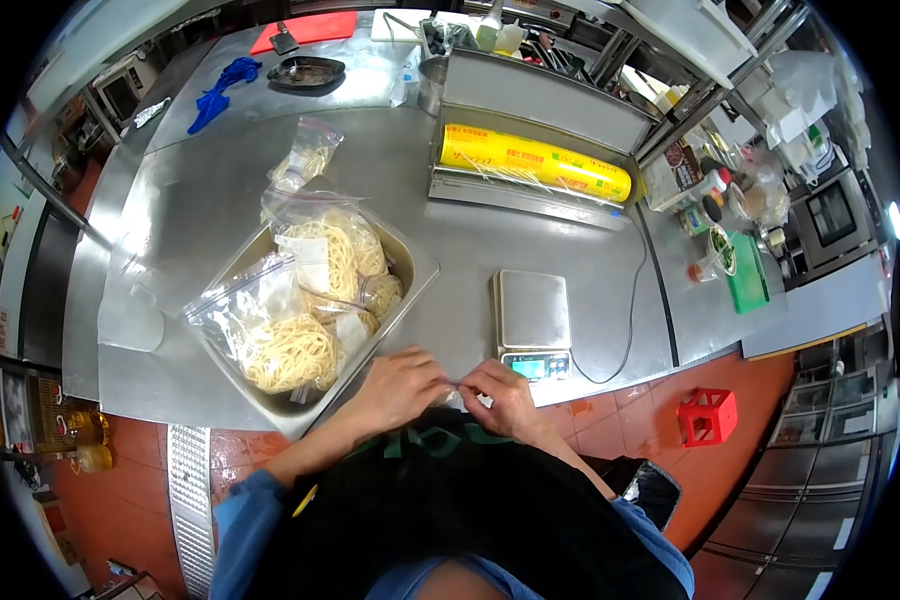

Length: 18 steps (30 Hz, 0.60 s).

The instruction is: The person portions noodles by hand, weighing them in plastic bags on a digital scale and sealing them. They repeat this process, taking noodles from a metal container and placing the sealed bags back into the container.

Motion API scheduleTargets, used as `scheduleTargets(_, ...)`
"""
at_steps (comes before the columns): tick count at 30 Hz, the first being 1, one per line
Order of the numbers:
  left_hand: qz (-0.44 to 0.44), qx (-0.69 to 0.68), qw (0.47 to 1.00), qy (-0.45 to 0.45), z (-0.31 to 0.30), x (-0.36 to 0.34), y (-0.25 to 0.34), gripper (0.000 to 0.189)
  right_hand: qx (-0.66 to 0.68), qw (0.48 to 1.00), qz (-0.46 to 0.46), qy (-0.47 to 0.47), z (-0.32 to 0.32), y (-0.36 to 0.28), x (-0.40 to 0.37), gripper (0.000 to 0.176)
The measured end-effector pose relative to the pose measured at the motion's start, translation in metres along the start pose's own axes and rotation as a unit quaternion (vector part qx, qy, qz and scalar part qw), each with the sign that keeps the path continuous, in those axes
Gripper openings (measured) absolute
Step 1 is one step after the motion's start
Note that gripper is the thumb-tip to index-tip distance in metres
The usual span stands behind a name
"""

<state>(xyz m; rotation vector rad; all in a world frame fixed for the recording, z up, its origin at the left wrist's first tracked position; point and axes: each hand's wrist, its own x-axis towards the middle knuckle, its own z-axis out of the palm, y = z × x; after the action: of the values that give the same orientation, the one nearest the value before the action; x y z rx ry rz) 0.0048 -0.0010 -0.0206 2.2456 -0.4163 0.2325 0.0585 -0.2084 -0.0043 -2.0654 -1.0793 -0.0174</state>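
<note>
1. We place the thin strip (pixel 452 384), seemingly the edge of a clear plastic bag, between the two hands at the surface's near edge; most of it is hidden, so we cannot confirm what it is.
2. Left hand (pixel 407 384): fingers bunched, pinching the strip's left end. Right hand (pixel 500 396): fingers curled, pinching its right end.
3. Just right of the hands, we note a scale (pixel 532 310), its lit display toward the surface's near edge. A cord (pixel 631 330) curves off it toward the far right.
4. Left of the hands, a metal tray (pixel 417 268) sits askew, one corner at the near edge. In it we see zip bags of noodles (pixel 292 352), piled up; another noodle bag (pixel 308 160) leans out by the tray's far corner.
5. Beyond the scale: a yellow roll (pixel 533 160) in a metal dispenser (pixel 530 200).
6. Toward the surface's far left corner we record a blue cloth (pixel 222 93), a dark pan (pixel 306 73) and, at the far edge, a red board (pixel 315 29).
</note>
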Motion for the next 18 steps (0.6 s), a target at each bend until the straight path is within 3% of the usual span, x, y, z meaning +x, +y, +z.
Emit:
scheduleTargets(4,0.031,-0.024,0.998,-0.042,0.013,0.001,-0.011,0.011,-0.006,0.999,-0.037,-0.012,0.006,0.004,0.002,0.014)
scheduleTargets(11,0.043,-0.060,0.997,-0.016,0.002,0.007,-0.005,0.009,-0.009,0.998,-0.050,0.025,0.004,0.002,0.004,0.017)
scheduleTargets(18,0.026,0.013,1.000,-0.002,-0.003,0.001,-0.006,0.008,-0.026,0.999,-0.015,0.030,-0.002,-0.010,0.011,0.017)
